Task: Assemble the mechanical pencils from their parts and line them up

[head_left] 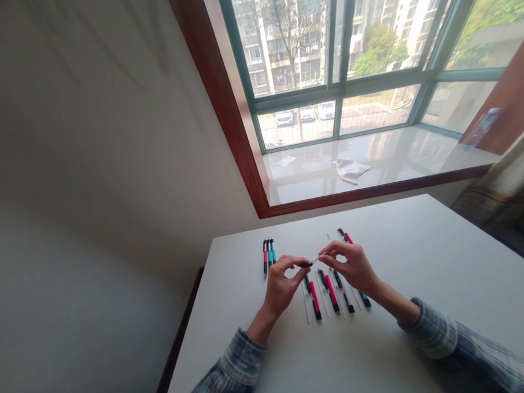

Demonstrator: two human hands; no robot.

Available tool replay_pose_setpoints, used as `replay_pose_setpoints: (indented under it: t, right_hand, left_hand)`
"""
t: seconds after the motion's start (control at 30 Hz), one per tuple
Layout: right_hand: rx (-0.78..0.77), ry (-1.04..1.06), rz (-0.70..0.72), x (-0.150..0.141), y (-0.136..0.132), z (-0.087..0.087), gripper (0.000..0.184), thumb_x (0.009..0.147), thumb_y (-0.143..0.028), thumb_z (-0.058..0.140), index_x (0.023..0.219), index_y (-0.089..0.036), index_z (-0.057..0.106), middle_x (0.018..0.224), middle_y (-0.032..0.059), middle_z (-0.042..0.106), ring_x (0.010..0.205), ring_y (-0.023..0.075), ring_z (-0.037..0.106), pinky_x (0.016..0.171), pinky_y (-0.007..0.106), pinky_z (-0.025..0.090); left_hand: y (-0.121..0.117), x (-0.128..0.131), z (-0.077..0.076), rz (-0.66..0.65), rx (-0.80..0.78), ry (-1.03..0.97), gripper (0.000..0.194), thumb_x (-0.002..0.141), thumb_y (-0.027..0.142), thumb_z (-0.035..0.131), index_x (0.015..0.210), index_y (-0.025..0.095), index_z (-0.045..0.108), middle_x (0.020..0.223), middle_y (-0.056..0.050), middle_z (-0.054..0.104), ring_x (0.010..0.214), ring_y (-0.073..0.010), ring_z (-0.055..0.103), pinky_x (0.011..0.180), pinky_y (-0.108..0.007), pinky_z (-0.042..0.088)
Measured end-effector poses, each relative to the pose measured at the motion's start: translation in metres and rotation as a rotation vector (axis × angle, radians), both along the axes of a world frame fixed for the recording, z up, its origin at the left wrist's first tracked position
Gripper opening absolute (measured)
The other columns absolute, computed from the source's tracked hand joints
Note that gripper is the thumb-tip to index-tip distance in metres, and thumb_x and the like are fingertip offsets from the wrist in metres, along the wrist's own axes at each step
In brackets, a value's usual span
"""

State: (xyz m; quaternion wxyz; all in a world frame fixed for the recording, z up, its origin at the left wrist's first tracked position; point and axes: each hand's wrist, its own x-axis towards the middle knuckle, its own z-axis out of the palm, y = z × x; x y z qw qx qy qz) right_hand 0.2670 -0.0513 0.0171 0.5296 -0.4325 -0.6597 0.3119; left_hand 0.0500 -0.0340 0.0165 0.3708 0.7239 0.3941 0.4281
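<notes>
Left hand pinching the short, black, plastic-looking pen part, right hand pinching the slender pale piece at its tip, keep both steadily aligned between the hands.

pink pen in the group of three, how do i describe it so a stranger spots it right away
On the white table below the window, look toward the far left. Just left of the person's left hand, three pens lie side by side. The pink pen is the leftmost; the other two are turquoise.
</notes>
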Motion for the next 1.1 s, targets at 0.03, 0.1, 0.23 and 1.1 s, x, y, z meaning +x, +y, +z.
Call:
replay_pose_setpoints:
  t: [0.03, 0.1, 0.23, 1.1]
  right_hand:
    - [-0.001, -0.007, -0.005, 0.001, 0.000, 0.001, 0.017, 0.093, -0.040, 0.074, 0.091, -0.023, 0.076, 0.083, 0.0022, 0.076, 0.073, 0.0175, 0.069, 0.067, 0.031, 0.056]
    - [-0.004, -0.018, -0.012, 0.002, 0.001, 0.002, 0.018, 0.092, -0.040, 0.074, 0.089, -0.023, 0.075, 0.082, 0.0023, 0.076, 0.072, 0.0175, 0.069, 0.066, 0.031, 0.055]
    - [0.004, -0.061, -0.016, 0.003, 0.001, 0.003, 0.021, 0.092, -0.042, 0.075, 0.084, -0.022, 0.073, 0.082, 0.0025, 0.077, 0.071, 0.0178, 0.068, 0.066, 0.032, 0.054]
    - [0.020, 0.016, 0.123, 0.002, -0.001, 0.007, 0.015, 0.088, -0.037, 0.077, 0.093, -0.024, 0.072, 0.112, 0.0088, 0.070, 0.112, 0.0268, 0.065, 0.099, 0.044, 0.054]
  left_hand:
    - [0.000, 0.000, 0.000, -0.002, 0.006, 0.006, 0.014, 0.086, 0.024, 0.078, 0.099, 0.025, 0.082, 0.097, -0.006, 0.080, 0.092, -0.0232, 0.068, 0.079, -0.036, 0.051]
    - [-0.001, 0.000, -0.001, -0.006, 0.020, 0.021, 0.014, 0.085, 0.023, 0.078, 0.099, 0.025, 0.081, 0.096, -0.006, 0.080, 0.091, -0.0234, 0.068, 0.079, -0.036, 0.051]
    - [-0.002, 0.001, -0.001, -0.014, 0.052, 0.043, 0.015, 0.086, 0.022, 0.078, 0.100, 0.024, 0.081, 0.095, -0.006, 0.080, 0.090, -0.0232, 0.068, 0.078, -0.036, 0.051]
    - [-0.004, 0.002, -0.002, -0.005, 0.045, 0.082, 0.021, 0.086, 0.033, 0.078, 0.105, 0.023, 0.077, 0.095, -0.006, 0.078, 0.089, -0.0226, 0.069, 0.078, -0.036, 0.054]
